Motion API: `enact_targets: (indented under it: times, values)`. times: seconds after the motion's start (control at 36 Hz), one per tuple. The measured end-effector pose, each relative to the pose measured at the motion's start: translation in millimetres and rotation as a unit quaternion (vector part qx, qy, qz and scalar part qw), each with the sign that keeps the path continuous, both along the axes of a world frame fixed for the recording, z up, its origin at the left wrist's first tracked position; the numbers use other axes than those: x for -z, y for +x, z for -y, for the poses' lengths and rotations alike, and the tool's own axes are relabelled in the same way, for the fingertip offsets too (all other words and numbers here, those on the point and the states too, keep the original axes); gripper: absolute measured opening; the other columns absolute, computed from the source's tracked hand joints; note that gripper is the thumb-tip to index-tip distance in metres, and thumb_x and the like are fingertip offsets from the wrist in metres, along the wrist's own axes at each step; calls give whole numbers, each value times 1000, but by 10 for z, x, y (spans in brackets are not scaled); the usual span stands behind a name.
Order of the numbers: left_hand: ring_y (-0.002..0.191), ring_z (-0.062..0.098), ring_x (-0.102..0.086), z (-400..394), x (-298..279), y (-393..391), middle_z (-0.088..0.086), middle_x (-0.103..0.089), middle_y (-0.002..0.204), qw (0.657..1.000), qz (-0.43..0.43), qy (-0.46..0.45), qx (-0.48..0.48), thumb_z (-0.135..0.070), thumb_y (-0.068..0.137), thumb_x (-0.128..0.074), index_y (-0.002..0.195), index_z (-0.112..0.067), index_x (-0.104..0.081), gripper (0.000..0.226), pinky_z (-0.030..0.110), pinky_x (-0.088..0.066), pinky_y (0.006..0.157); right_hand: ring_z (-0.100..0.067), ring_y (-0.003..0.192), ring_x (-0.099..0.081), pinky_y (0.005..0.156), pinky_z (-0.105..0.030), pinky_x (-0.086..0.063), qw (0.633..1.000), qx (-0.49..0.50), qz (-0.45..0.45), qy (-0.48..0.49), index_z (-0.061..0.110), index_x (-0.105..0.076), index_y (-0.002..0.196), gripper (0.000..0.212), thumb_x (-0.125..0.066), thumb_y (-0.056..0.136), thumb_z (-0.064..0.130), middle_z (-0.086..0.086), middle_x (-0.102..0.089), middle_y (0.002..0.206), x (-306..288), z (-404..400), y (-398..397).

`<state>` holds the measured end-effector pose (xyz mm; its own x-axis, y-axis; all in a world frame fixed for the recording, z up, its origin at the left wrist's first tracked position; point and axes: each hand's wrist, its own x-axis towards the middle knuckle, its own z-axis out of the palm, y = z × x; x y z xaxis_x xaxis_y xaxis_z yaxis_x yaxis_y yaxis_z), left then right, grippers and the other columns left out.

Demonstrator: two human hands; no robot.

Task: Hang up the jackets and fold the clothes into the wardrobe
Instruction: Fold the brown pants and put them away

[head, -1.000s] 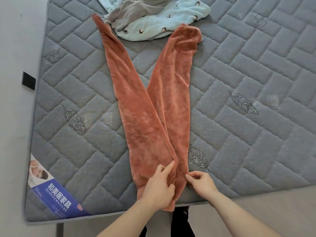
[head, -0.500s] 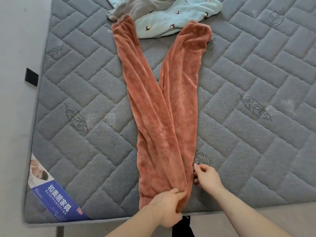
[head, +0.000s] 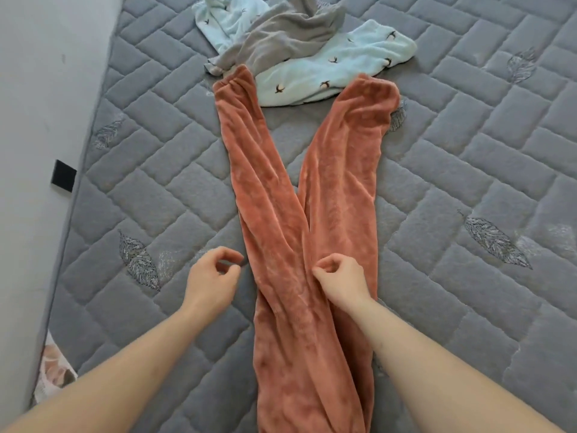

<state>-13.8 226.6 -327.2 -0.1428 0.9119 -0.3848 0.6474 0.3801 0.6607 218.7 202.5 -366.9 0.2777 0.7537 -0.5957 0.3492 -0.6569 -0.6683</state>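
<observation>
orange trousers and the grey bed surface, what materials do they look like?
Orange trousers: looks like plush fleece or velour; soft nap with a shifting sheen and rounded folds. Mattress: seemingly a knitted grey quilted cover, matte, with stitched brick-pattern channels puffing between seams and embroidered leaf motifs. Exact fibre cannot be told.

Two bare forearms reach forward from the bottom of the frame. The left hand (head: pixel 209 278) hovers with fingers loosely curled, thumb and forefinger close together, holding nothing. The right hand (head: pixel 342 281) sits lower and further in, knuckles up, its fingers curled under, with thumb and forefinger tips pressed together.
</observation>
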Motion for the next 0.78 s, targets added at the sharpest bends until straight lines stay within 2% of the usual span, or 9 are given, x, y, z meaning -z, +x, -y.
enact_targets:
  times: [0.08,0.14,0.25,0.31,0.39,0.56,0.64,0.69,0.78]
  values:
    - [78,13,-62,-363,103,-72,-4,-64,98,998,-58,15,13,-6,83,-64,94,-21,-70,19,27,-45,75,-6,63,-54,60,-17,-43,995,50,-6,90,21,-66,78,8,-62,84,17,7,-62,69,-147,-107,47]
    - [90,19,-60,-580,187,-116,1,-56,114,994,-100,-8,29,-13,84,-67,106,-18,-68,22,32,-47,86,-6,62,-54,61,-20,-44,992,52,7,113,21,-63,77,10,-60,86,17,8,-62,69,-203,-98,140]
    - [119,27,-53,-919,318,-155,8,-37,147,983,-154,-88,44,-29,89,-68,137,-14,-50,54,40,-43,103,-6,77,-63,74,-28,-51,998,-38,47,25,30,-61,84,5,-66,86,32,13,-67,81,-89,-19,247]
    - [138,34,-40,-1064,394,-152,8,-25,158,977,-174,-107,55,-38,90,-70,149,-15,-38,71,45,-37,111,-3,83,-63,79,-30,-52,993,-97,72,-14,34,-61,92,18,-69,82,48,18,-67,87,1,-19,197]
    - [150,40,-21,-1273,560,-124,8,-5,168,967,-182,-157,89,-47,90,-68,159,-19,-20,89,48,-28,120,-8,88,-64,79,-32,-52,986,-134,88,-49,36,-59,100,33,-68,79,59,18,-66,89,96,-134,74]
    - [148,57,-5,-1436,808,-31,14,12,168,928,-236,-239,159,-58,91,-60,162,-24,2,100,53,-11,124,-21,87,-66,73,-34,-50,973,-156,171,-21,28,-66,89,17,-63,88,44,11,-65,81,80,-319,60]
    - [148,58,-4,-1457,814,-30,14,14,167,921,-248,-250,166,-60,91,-60,162,-24,4,102,53,-11,124,-27,92,-68,73,-35,-50,959,-180,217,5,28,-71,100,19,-55,95,37,4,-71,90,-23,-263,150]
    - [148,57,-5,-1475,793,-15,14,14,167,918,-252,-255,170,-59,91,-60,162,-23,4,102,53,-11,124,-21,91,-69,79,-37,-54,965,-159,203,43,34,-68,111,21,-57,93,33,9,-73,95,-81,-261,204]
    - [148,57,-4,-1488,767,21,14,15,167,913,-255,-266,173,-61,91,-59,162,-22,6,104,53,-11,124,-5,82,-62,81,-35,-52,972,-142,166,84,37,-63,110,21,-65,89,39,17,-64,90,-106,-381,205]
